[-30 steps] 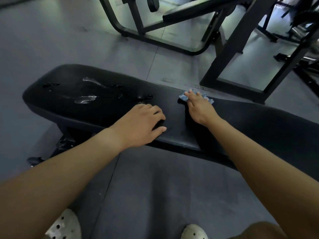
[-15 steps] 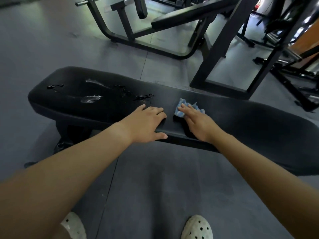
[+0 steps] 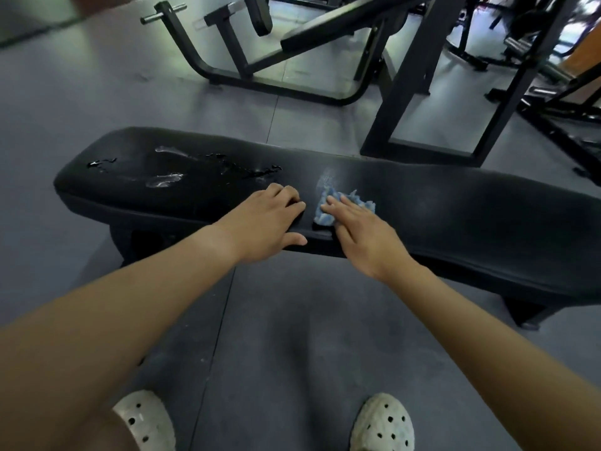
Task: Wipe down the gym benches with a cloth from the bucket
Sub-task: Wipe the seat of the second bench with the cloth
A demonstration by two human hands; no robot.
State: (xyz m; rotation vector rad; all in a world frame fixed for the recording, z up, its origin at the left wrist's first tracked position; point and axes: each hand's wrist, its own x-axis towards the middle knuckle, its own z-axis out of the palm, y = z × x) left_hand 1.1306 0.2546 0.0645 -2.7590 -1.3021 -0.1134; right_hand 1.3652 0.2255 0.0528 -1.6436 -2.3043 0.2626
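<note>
Black padded bench (image 3: 471,203), seen from above by the person wiping it, running across the view.

**Left end:** beads and streaks of water (image 3: 162,181) lie on the pad, not yet wiped.

**Left hand** (image 3: 270,219): rests on the near half of the pad with its fingers loosely bent and its thumb over the near edge. It holds nothing, and it lies as it did a second ago, so it serves as a brace.

**Cloth** (image 3: 325,211): blue and crumpled, on the pad just beside the left hand. A second ago it lay at the far edge and further right. It has been drawn toward the near edge and leftward, leaving a pale smear (image 3: 325,180) on the pad beyond it.

**Right hand** (image 3: 364,236): fingers straight and flat, pressing down on the cloth rather than gripping it.

**Right half of the pad:** matt, with no beads of water to be seen.

**Reading:** this is probably one stroke in a series working leftward. The wet end remains to be done, so this bench is likely near half finished. Other benches cannot be judged.

**Behind:** black steel frames (image 3: 422,92) stand on the grey floor (image 3: 65,109). The bucket is out of view.

**Writing:** no brand, label or lettering can be read anywhere.
</note>
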